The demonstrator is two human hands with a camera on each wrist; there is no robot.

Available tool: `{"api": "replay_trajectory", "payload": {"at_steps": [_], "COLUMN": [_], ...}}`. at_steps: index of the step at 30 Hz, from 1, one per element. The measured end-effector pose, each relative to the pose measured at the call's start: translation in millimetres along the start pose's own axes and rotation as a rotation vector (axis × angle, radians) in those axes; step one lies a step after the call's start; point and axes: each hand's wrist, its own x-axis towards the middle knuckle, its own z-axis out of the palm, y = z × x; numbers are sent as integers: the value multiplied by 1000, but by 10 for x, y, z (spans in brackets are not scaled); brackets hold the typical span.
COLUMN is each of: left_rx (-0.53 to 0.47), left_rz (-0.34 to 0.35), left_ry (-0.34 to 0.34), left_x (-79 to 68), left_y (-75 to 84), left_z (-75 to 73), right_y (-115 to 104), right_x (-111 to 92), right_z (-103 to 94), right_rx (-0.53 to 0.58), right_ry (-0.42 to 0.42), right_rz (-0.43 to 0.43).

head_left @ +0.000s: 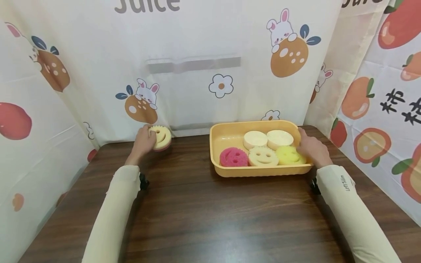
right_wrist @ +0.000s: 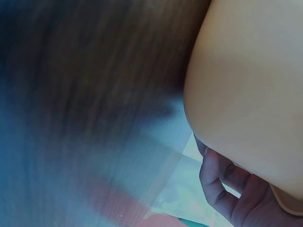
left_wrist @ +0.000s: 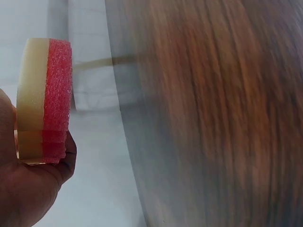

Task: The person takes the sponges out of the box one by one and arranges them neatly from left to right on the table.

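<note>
In the head view my left hand (head_left: 143,143) pinches a round smiley-face sponge (head_left: 162,138) above the table's back left. The left wrist view shows that sponge (left_wrist: 45,94) on edge, half cream and half red, between thumb and fingers. My right hand (head_left: 314,149) grips the right end of a yellow tray (head_left: 263,171). From the right wrist, its bent fingers (right_wrist: 213,177) lie against the outside of the tray wall (right_wrist: 251,94); the thumb is hidden there. Inside the tray are a pink sponge (head_left: 234,157), a cream smiley sponge (head_left: 263,156), a bright yellow one (head_left: 289,156) and two plain cream faces (head_left: 255,139).
A dark wooden table (head_left: 210,212) lies under everything. Printed cloth (head_left: 197,40) with rabbits and fruit hangs along the back and both sides, close behind the tray and the left hand.
</note>
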Motion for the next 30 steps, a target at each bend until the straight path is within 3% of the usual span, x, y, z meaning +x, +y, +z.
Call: {"api": "replay_trajectory", "payload": {"at_steps": [30], "left_rx": [77], "left_rz": [-88], "left_ry": [-18], "left_x": [-139], "left_y": [-482], "left_z": [-252], "right_y": [6], "right_x": [2], "right_z": [20], "right_rx": [2], "right_ry": [16], "right_rz": [9]}}
